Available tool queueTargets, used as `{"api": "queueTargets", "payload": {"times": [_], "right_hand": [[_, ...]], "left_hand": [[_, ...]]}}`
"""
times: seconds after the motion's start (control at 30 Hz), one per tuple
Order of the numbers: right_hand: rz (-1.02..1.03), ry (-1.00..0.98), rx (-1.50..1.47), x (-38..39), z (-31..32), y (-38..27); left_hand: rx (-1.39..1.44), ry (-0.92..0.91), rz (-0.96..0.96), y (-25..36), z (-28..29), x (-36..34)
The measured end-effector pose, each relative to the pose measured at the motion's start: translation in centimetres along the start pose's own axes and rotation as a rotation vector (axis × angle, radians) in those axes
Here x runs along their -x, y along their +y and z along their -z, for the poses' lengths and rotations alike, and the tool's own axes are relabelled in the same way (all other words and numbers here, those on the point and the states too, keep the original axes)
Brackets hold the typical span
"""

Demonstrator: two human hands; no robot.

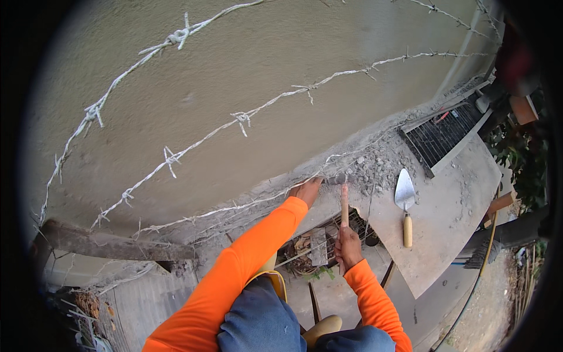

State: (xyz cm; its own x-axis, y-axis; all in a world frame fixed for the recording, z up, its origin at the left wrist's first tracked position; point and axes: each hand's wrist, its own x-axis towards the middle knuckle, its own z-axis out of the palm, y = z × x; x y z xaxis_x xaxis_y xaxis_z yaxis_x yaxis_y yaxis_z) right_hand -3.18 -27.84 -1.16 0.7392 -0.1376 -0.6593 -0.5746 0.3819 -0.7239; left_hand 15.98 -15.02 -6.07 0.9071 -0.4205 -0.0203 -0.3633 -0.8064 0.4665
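Observation:
My right hand (350, 247) is wrapped around the wooden handle of a hammer (345, 206), whose dark head lies by the foot of the wall. Close to that head, my left hand (308, 191) is closed at the wall's base. What its fingers grip is mostly hidden, and I cannot make it out. Grey rubble (378, 167) is strewn just right of the hammer head. A pointed trowel (404, 196) with a wooden handle lies on a flat board (428, 246), right of my right hand.
Strands of barbed wire (240, 117) run across the beige wall (193, 94), one passing close to my left hand. A black grate in a frame (448, 136) stands at the board's far end. A hose (481, 276) and a dark-bristled brush (485, 257) are at right.

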Motion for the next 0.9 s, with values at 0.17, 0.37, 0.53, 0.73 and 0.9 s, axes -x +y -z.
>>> {"api": "queueTargets", "payload": {"times": [0.17, 0.37, 0.53, 0.73, 0.9], "right_hand": [[0.34, 0.219, -0.218, -0.4, 0.0, 0.6], [0.073, 0.101, -0.09, -0.6, -0.5, 0.0], [-0.034, -0.045, 0.045, -0.1, -0.1, 0.5], [0.086, 0.028, 0.009, 1.5, 2.2, 2.5], [0.121, 0.074, -0.117, 2.4, 2.2, 4.1]], "left_hand": [[0.124, -0.106, 0.128, 0.3, 0.6, 0.0], [0.014, -0.051, 0.049, 0.1, 0.9, -0.1], [0.084, -0.057, 0.088, -0.8, 0.2, -0.1], [-0.008, 0.13, -0.379, -0.3, -1.4, 4.6], [0.087, 0.246, -0.516, 1.6, -1.8, 7.5]]}}
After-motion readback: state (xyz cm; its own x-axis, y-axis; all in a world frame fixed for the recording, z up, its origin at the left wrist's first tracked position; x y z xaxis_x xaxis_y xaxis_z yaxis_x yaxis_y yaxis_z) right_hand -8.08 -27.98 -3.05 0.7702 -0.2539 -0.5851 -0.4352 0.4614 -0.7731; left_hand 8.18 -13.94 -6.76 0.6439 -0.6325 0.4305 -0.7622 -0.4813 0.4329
